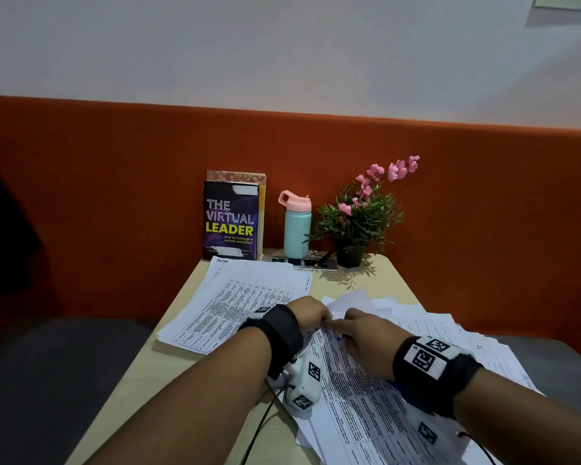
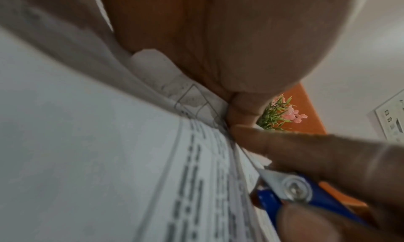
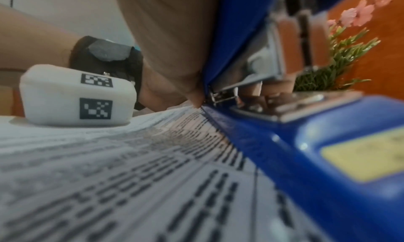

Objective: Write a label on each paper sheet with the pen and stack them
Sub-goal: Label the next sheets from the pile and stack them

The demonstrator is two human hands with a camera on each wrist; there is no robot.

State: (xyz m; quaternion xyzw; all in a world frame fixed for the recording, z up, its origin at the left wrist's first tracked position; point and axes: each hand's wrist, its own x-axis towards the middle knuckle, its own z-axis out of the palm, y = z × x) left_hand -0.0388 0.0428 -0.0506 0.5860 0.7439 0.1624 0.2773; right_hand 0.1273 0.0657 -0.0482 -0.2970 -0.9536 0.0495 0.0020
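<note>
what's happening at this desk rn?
A person works on the loose pile of printed paper sheets on the beige table. The left hand pinches sheet corners together while the right hand holds a blue stapler, not a pen, open at that corner. A neater stack of printed sheets lies left.

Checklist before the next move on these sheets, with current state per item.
1. Left hand pinches the sheet corner: ok.
2. Right hand has a pen: not ok. It holds a blue stapler, and no pen shows in any view.
3. Sheet corner sits between the stapler's jaws: cannot tell.
4. Left stack lies flat with handwriting at its top edge: ok.
5. Loose sheets under the right hand are squared up: not ok, they are fanned out.
6. Bottle and plant stand apart from both hands: ok.
</note>
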